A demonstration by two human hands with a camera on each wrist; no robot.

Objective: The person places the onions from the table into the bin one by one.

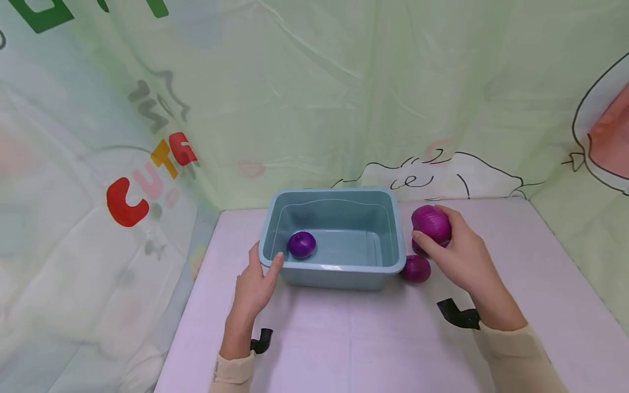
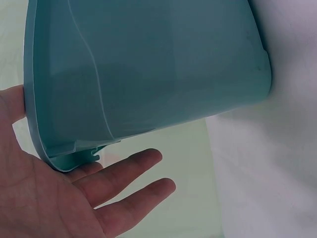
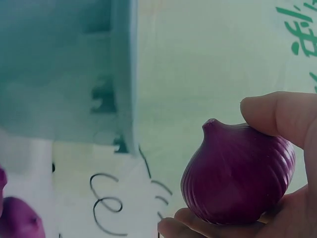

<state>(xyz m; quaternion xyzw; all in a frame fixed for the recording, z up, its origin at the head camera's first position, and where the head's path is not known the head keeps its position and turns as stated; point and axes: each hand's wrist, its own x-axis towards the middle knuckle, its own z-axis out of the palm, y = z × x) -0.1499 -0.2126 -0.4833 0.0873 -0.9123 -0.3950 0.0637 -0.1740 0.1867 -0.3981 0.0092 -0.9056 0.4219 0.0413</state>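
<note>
My right hand [image 1: 464,262] holds a purple onion [image 1: 431,224] above the table, to the right of a blue plastic bin [image 1: 339,277]. In the right wrist view the thumb lies on one side of this onion [image 3: 237,173] and the fingers on the other. Partly hidden beneath it is another onion [image 1: 417,249]; one more onion [image 1: 416,269] sits by the bin's front right corner. Inside the bin, toward the left, lies an onion [image 1: 302,244]. My left hand [image 1: 253,289] grips the bin's front left corner, thumb at the rim and two fingers extended past it.
The bin stands on a table with a pale cloth [image 1: 344,338], near the back edge. Behind it hangs a light green printed curtain [image 1: 314,109], and printed sheeting [image 1: 64,262] covers the left side. A black strap end [image 1: 458,315] sticks out by my right wrist.
</note>
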